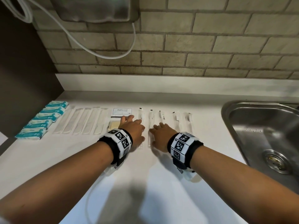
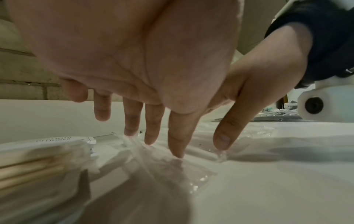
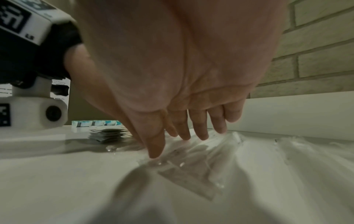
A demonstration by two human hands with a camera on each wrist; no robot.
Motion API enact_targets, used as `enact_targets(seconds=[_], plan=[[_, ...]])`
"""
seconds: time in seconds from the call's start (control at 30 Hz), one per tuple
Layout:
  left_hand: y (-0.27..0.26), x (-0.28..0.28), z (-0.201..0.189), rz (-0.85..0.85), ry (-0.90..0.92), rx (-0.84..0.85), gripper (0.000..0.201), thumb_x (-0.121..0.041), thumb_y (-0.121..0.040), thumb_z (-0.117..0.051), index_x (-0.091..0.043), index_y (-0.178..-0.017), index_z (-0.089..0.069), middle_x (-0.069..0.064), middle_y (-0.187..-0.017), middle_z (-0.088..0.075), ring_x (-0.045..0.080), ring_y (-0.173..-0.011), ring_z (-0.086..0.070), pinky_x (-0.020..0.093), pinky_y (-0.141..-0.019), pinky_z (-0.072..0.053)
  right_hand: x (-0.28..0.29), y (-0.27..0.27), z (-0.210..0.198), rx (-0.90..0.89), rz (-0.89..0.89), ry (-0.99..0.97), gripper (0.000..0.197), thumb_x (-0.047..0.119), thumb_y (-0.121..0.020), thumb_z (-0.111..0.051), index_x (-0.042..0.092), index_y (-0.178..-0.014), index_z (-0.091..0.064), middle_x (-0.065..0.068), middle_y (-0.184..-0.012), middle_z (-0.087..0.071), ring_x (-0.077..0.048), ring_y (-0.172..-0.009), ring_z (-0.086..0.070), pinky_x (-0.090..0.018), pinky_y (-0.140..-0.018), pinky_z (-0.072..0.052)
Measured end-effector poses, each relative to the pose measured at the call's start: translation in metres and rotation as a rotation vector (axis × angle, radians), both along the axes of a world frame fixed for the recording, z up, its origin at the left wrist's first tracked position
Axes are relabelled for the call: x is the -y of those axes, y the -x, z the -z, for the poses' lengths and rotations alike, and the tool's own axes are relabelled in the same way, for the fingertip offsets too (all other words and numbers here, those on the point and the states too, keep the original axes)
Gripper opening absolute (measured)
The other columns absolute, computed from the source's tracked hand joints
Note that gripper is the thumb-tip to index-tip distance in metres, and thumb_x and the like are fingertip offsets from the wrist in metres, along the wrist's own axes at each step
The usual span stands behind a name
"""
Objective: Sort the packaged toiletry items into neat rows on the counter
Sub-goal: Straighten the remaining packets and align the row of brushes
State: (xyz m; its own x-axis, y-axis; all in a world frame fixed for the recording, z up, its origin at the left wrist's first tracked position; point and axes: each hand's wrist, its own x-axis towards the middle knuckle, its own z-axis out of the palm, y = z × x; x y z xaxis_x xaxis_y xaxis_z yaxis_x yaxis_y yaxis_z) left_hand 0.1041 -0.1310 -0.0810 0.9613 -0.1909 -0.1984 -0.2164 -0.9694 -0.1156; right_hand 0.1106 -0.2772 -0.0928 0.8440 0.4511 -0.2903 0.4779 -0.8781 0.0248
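Wrapped toiletries lie in rows on the white counter: teal soap packets, clear-wrapped combs, shampoo sachets, a cotton swab pack, and several toothbrushes in clear wrappers. My left hand lies palm down with straight fingers on the leftmost toothbrush wrapper. My right hand lies flat beside it, with fingertips touching another clear wrapper. One toothbrush lies between the two hands. Neither hand grips anything.
A steel sink is set into the counter at the right. A brick wall rises behind, with a mounted metal unit and a looping white cable. A dark panel bounds the left side.
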Motion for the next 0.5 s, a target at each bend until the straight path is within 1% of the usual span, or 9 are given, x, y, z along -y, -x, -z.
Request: enact_targets(seconds=[0.1,0.2,0.27,0.33,0.4,0.5], plan=[[0.000,-0.003,0.003,-0.002,0.005,0.000,0.045,-0.052,-0.087,-0.053,-0.033,-0.128,-0.057,-0.006,-0.154,-0.032,0.029,-0.144,-0.013,0.048,-0.108,-0.011,-0.002,0.000,0.006,0.031,0.042,-0.014,0.052,0.028,-0.084,-0.058,0.017,-0.134,-0.048,-0.005,-0.137,-0.050,-0.029,-0.136,-0.036,-0.041,-0.115,-0.026],[0.001,-0.005,0.003,-0.007,0.011,-0.004,0.045,-0.051,-0.087,-0.053,-0.033,-0.127,-0.057,-0.005,-0.155,-0.032,0.029,-0.144,-0.013,0.048,-0.107,-0.012,-0.002,0.000,0.004,0.036,0.064,-0.039,0.049,0.029,-0.085,-0.058,0.017,-0.132,-0.049,-0.006,-0.134,-0.052,-0.029,-0.134,-0.038,-0.040,-0.113,-0.028],[0.001,-0.005,0.002,-0.010,0.008,-0.013,0.045,-0.052,-0.087,-0.052,-0.033,-0.128,-0.056,-0.005,-0.155,-0.031,0.029,-0.144,-0.012,0.048,-0.106,-0.012,0.000,0.000,0.000,0.003,0.051,-0.040,0.052,0.030,-0.089,-0.053,0.013,-0.137,-0.045,-0.008,-0.138,-0.047,-0.031,-0.137,-0.033,-0.041,-0.116,-0.025],[0.001,-0.005,0.002,-0.012,0.011,-0.015,0.045,-0.052,-0.088,-0.052,-0.032,-0.128,-0.056,-0.005,-0.155,-0.031,0.030,-0.143,-0.012,0.048,-0.106,-0.013,0.000,0.002,-0.006,0.006,0.044,-0.048,0.053,0.030,-0.092,-0.049,0.012,-0.141,-0.040,-0.010,-0.144,-0.042,-0.032,-0.140,-0.028,-0.042,-0.118,-0.022],[0.000,-0.005,0.001,-0.015,0.014,-0.011,0.045,-0.052,-0.088,-0.051,-0.032,-0.129,-0.056,-0.005,-0.155,-0.031,0.030,-0.144,-0.012,0.049,-0.106,-0.013,-0.003,0.003,-0.009,0.011,0.036,-0.065,0.054,0.030,-0.094,-0.045,0.012,-0.144,-0.036,-0.011,-0.149,-0.037,-0.034,-0.143,-0.023,-0.042,-0.118,-0.019],[-0.001,-0.005,0.001,-0.020,0.017,-0.016,0.047,-0.053,-0.088,-0.051,-0.032,-0.131,-0.054,-0.004,-0.155,-0.031,0.030,-0.144,-0.012,0.049,-0.108,-0.012,-0.008,0.003,-0.009,-0.022,0.023,-0.040,0.058,0.036,-0.097,-0.043,0.016,-0.149,-0.028,-0.011,-0.156,-0.026,-0.034,-0.147,-0.015,-0.043,-0.120,-0.012]])
